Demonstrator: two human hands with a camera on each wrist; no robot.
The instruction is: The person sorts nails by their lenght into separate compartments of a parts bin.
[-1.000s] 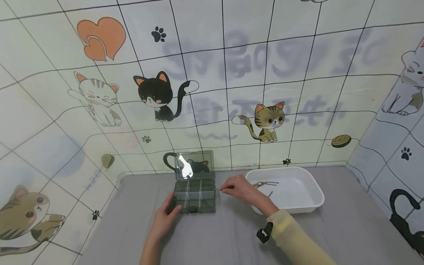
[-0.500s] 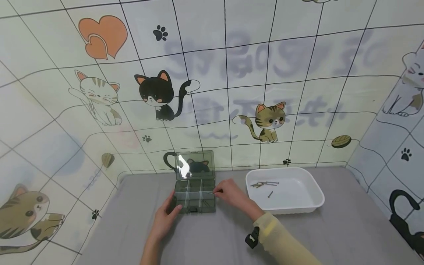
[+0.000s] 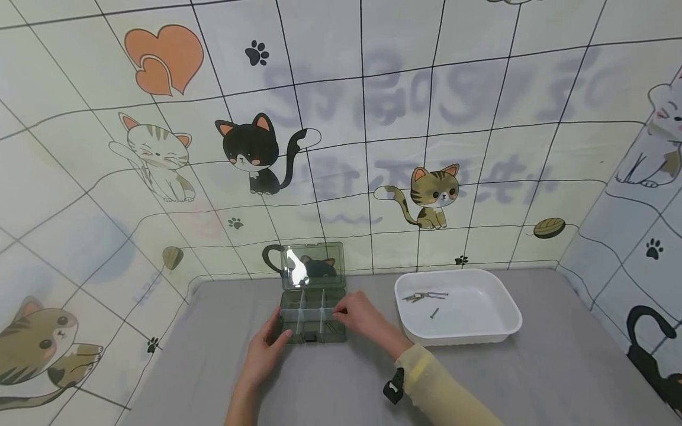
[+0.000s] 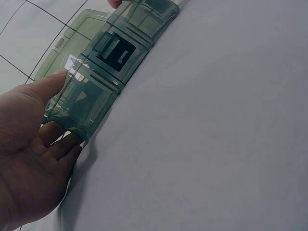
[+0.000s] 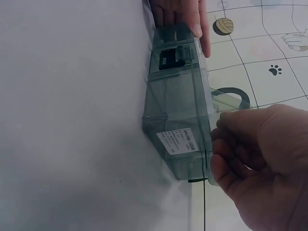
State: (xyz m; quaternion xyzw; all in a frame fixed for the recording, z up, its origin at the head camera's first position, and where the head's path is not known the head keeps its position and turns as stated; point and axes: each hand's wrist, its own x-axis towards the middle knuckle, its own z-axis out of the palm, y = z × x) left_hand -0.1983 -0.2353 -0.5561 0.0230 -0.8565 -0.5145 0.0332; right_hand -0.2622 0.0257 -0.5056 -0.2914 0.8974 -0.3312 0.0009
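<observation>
A green translucent compartment box (image 3: 311,303) stands with its lid (image 3: 313,265) raised at the back. My left hand (image 3: 263,354) holds its left side, thumb on the front rim and fingers around the end, as the left wrist view shows with the hand (image 4: 29,149) at the box wall (image 4: 89,98). Over the right compartments, my right hand (image 3: 367,319) keeps thumb and fingertips pinched together on a thin screw, now hidden by the fingers. Several thin screws (image 5: 156,117) lie inside the front right compartment.
A white tray (image 3: 508,307) stands right of the box, holding several brass and silver screws (image 3: 426,295) and one apart (image 3: 434,313). Grey cloth (image 3: 341,390) covers the table. A cat-print sheet (image 3: 394,142) rises close behind the box.
My right hand has moved left, from beside the box to over its right compartments, carrying the thin screw. The left hand and the box have stayed put.
</observation>
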